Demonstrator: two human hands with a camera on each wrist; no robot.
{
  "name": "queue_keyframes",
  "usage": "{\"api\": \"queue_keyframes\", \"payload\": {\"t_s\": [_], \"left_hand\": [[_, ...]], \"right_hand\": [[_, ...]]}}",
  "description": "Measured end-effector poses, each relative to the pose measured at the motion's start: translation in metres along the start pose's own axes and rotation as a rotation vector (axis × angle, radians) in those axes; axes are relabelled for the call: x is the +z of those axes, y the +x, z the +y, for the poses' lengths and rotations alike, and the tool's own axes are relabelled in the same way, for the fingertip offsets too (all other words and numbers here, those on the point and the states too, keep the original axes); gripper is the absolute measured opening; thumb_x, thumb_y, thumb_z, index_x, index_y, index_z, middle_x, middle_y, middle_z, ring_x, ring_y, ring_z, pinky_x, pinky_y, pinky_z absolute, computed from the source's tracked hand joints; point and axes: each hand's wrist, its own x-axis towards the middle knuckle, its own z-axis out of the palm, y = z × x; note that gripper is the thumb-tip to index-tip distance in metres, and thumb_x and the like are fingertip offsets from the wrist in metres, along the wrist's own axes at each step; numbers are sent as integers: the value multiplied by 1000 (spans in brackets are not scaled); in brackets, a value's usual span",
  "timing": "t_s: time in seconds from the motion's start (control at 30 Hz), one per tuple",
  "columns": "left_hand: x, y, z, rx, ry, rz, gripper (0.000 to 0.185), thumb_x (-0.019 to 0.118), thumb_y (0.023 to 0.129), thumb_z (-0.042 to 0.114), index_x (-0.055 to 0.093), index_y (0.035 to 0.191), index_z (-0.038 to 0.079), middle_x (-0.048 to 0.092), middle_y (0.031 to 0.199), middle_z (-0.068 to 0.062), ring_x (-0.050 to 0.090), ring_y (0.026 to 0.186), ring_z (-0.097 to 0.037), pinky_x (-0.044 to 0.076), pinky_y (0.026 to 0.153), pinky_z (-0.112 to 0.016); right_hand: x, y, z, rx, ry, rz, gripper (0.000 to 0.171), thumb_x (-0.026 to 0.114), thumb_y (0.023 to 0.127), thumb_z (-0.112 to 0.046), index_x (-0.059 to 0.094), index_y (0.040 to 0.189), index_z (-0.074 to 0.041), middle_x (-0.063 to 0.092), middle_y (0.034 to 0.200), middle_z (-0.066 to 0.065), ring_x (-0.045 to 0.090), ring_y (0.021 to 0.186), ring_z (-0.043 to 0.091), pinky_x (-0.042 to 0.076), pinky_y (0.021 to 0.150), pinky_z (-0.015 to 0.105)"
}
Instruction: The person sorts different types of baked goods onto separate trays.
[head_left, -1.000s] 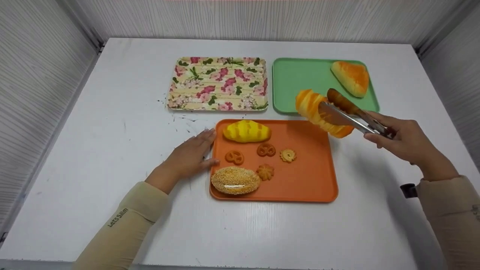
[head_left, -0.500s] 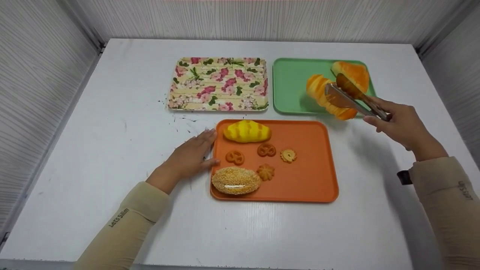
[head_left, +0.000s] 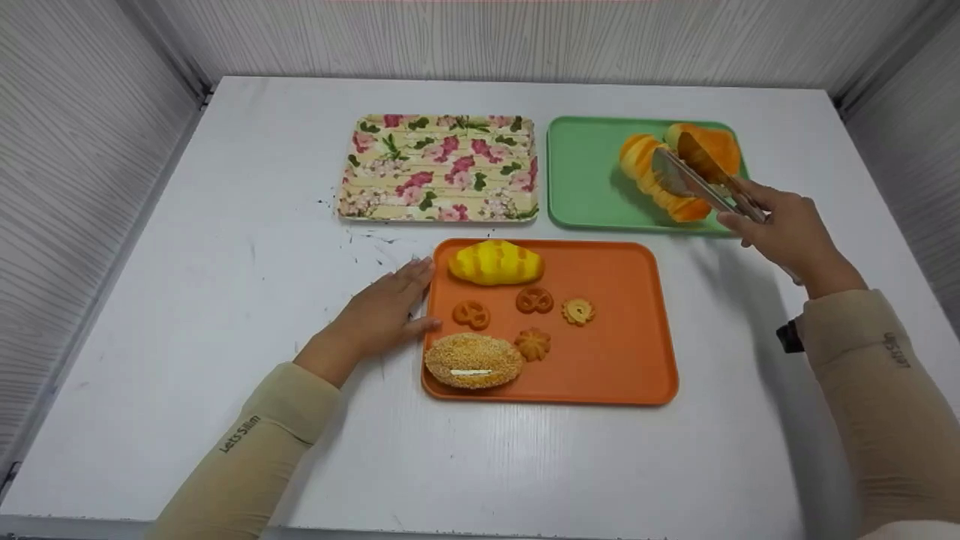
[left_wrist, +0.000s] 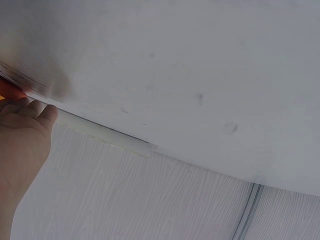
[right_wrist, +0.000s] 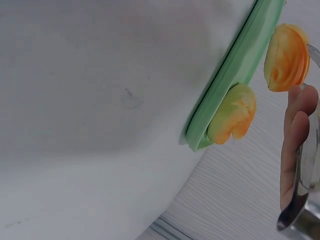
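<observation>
Two hands at work: the right hand (head_left: 784, 232) grips tongs (head_left: 701, 184) clamping a croissant (head_left: 652, 184) over the green tray (head_left: 585, 180); the left hand (head_left: 379, 315), fingers flat, touches the orange tray (head_left: 622, 360).

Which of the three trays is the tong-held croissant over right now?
The plain green tray, far right. The metal tongs in the right hand hold the striped orange croissant above it; the floral tray and orange tray lie elsewhere.
</observation>
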Motion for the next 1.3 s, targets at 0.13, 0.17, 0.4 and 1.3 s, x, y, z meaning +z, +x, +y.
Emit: {"api": "queue_keyframes", "payload": {"t_s": [0.13, 0.17, 0.4, 1.3], "left_hand": [[0, 0, 0, 1, -3, 3, 82, 44, 95, 55, 11, 153, 7, 8, 158, -7, 8, 144, -23, 12, 115, -41], [0, 0, 1, 1, -3, 3, 82, 44, 95, 55, 10, 153, 7, 8, 158, -7, 7, 144, -24, 12, 115, -41], [-2, 0, 1, -4, -10, 3, 83, 44, 95, 55, 11, 153, 7, 8, 158, -7, 8, 144, -24, 13, 115, -42], [-2, -1, 0, -4, -26, 6, 83, 46, 95, 55, 10, 154, 9, 9, 158, -7, 9, 144, -23, 13, 115, -42]], "right_hand": [[3, 8, -1, 23, 14, -15, 74, 55, 90, -55, 27, 151, -25, 52, 127, 30, 64, 77, 32, 43, 84, 53], [3, 10, -2, 26, 16, -16, 75, 55, 90, -55, 26, 151, -25, 49, 129, 31, 65, 79, 35, 42, 86, 55], [8, 24, -8, 66, 3, -14, 77, 52, 90, -58, 24, 152, -24, 37, 141, 31, 65, 85, 37, 47, 82, 49], [21, 50, -20, 110, -9, -2, 76, 49, 92, -56, 19, 153, -22, 40, 140, 27, 63, 88, 31, 47, 63, 32]]}}
